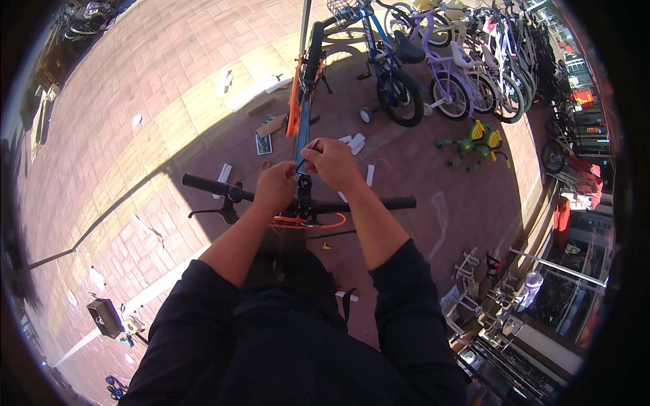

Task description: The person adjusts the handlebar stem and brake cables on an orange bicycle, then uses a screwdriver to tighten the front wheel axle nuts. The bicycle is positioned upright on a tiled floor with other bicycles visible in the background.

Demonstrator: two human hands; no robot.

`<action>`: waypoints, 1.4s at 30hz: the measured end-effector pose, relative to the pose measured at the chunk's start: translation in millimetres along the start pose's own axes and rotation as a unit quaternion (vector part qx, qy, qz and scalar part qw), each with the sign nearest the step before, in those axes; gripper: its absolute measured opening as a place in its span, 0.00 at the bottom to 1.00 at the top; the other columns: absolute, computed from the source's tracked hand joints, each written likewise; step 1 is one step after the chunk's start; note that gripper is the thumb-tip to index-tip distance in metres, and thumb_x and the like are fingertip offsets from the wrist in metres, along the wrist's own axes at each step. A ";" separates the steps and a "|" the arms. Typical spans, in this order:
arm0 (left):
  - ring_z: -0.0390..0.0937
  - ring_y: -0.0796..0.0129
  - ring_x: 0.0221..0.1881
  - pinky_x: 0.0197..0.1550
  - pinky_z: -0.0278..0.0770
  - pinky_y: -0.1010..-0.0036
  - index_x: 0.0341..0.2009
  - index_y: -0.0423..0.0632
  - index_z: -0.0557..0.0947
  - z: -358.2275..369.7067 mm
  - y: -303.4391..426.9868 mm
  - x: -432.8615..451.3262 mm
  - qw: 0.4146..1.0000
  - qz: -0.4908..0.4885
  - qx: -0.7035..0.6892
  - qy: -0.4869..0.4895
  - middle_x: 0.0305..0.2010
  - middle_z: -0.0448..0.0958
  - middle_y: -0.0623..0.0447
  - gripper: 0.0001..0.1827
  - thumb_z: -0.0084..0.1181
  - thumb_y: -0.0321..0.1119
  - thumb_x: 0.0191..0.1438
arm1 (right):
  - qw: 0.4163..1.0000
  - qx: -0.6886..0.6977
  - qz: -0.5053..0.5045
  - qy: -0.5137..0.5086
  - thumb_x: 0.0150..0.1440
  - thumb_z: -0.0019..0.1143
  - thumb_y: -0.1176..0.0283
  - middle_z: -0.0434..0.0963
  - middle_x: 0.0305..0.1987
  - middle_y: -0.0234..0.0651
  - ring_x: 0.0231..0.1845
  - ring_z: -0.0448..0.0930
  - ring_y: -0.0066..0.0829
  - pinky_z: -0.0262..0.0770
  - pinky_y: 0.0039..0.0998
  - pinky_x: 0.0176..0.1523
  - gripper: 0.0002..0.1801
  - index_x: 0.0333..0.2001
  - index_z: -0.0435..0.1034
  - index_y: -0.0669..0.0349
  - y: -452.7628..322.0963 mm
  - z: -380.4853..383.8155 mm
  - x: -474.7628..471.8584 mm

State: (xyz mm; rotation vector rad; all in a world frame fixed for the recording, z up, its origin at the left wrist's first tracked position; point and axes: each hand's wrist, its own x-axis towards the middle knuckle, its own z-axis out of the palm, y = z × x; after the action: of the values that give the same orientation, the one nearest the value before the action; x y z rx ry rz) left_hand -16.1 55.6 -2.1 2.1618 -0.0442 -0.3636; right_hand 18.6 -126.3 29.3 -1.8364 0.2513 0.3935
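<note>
A bicycle with a black handlebar [332,207] stands in front of me, its frame [303,122] pointing away. My right hand [332,163] grips a dark, bent tool that looks like a hex key [299,165], just above the handlebar stem [304,187]. Close on the other side of the stem is my left hand [274,188], fingers curled near the key's lower end; whether it pinches anything is hidden. A black grip [198,181] and a brake lever [203,213] stick out at left. An orange cable [341,222] loops below the bar.
Children's bicycles, including a blue one [388,76] and a purple one [449,76], stand in a row at upper right. Green-and-yellow ride-on toys [475,144] rest on the paving. White packing scraps [223,175] and cardboard [271,125] lie around the bike. Metal parts [467,269] sit by the shopfront.
</note>
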 end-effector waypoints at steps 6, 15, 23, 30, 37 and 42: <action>0.85 0.39 0.42 0.50 0.81 0.51 0.37 0.42 0.90 3.3 -19.9 14.2 0.994 0.010 0.105 0.016 0.37 0.86 0.38 0.12 0.61 0.36 0.57 | 0.998 -0.047 -0.009 -0.042 0.63 0.66 0.68 0.85 0.28 0.40 0.29 0.87 0.30 0.81 0.32 0.36 0.13 0.36 0.80 0.70 0.9 21.6 34.9; 0.84 0.37 0.44 0.52 0.81 0.49 0.35 0.40 0.90 4.1 -17.9 23.6 0.988 -0.081 0.125 -0.027 0.40 0.86 0.34 0.13 0.56 0.33 0.56 | 0.987 -0.060 0.099 -0.111 0.65 0.65 0.68 0.83 0.28 0.36 0.25 0.84 0.24 0.81 0.31 0.30 0.12 0.36 0.78 0.68 -0.2 31.4 67.8; 0.84 0.36 0.45 0.52 0.82 0.49 0.34 0.41 0.90 6.2 -21.5 29.8 0.983 -0.096 0.136 -0.080 0.41 0.85 0.35 0.14 0.55 0.34 0.55 | 0.986 -0.150 0.017 -0.065 0.60 0.67 0.65 0.86 0.30 0.45 0.31 0.89 0.40 0.83 0.39 0.39 0.14 0.35 0.80 0.69 37.6 38.2 88.4; 0.86 0.45 0.42 0.46 0.84 0.54 0.35 0.51 0.93 16.1 -55.4 51.1 0.885 0.163 0.366 -0.237 0.36 0.87 0.43 0.11 0.61 0.36 0.51 | 0.944 -0.294 -0.007 -0.152 0.59 0.64 0.67 0.86 0.35 0.46 0.38 0.87 0.42 0.83 0.40 0.42 0.12 0.40 0.80 0.64 114.0 47.5 139.4; 0.86 0.48 0.39 0.42 0.82 0.53 0.33 0.52 0.90 27.1 -70.7 39.5 0.911 0.156 0.348 -0.158 0.32 0.85 0.47 0.09 0.63 0.38 0.47 | 0.937 0.178 0.280 -0.112 0.72 0.51 0.66 0.80 0.30 0.33 0.17 0.68 0.19 0.63 0.24 0.19 0.10 0.46 0.73 0.61 65.0 57.4 111.3; 0.85 0.43 0.42 0.45 0.82 0.49 0.34 0.42 0.87 22.4 -11.9 22.5 0.973 -0.031 0.219 -0.070 0.34 0.84 0.41 0.09 0.58 0.33 0.54 | 0.951 0.243 0.168 -0.088 0.73 0.48 0.69 0.78 0.29 0.30 0.18 0.68 0.17 0.63 0.23 0.20 0.07 0.44 0.72 0.59 55.6 42.8 85.7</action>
State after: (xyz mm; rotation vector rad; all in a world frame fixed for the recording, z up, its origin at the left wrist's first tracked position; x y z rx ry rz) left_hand -2.0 40.9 -29.3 2.5729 -0.1481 -0.5873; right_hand 71.2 -99.5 -64.5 -1.2638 0.4945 0.6647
